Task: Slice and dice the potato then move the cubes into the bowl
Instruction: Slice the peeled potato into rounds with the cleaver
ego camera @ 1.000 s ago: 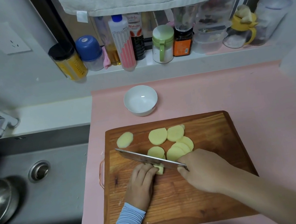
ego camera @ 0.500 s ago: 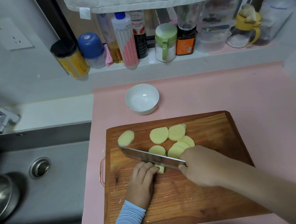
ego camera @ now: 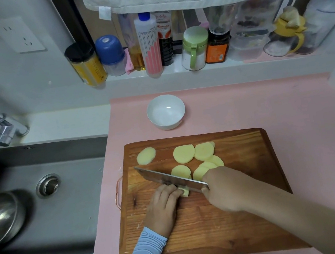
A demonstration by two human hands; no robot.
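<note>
On board (ego camera: 242,224), L hand (ego camera: 163,208) holds potato piece (ego camera: 185,192); R hand (ego camera: 226,190) grips knife (ego camera: 165,177) (blade atop it).

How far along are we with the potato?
Slicing looks nearly done: round potato slices lie on the cutting board. In hand: the right hand holds the knife over the last potato piece, steadied by the left hand. Left: dicing; the white bowl holds no cubes.

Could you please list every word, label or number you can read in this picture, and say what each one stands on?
No text can be read with certainty.
dark sauce bottle: red lettering on a white label, too blurred to read.
orange-labelled jar: print too small.
yellow jar: print too small.
white squeeze bottle: pink markings, no legible figures.
</note>
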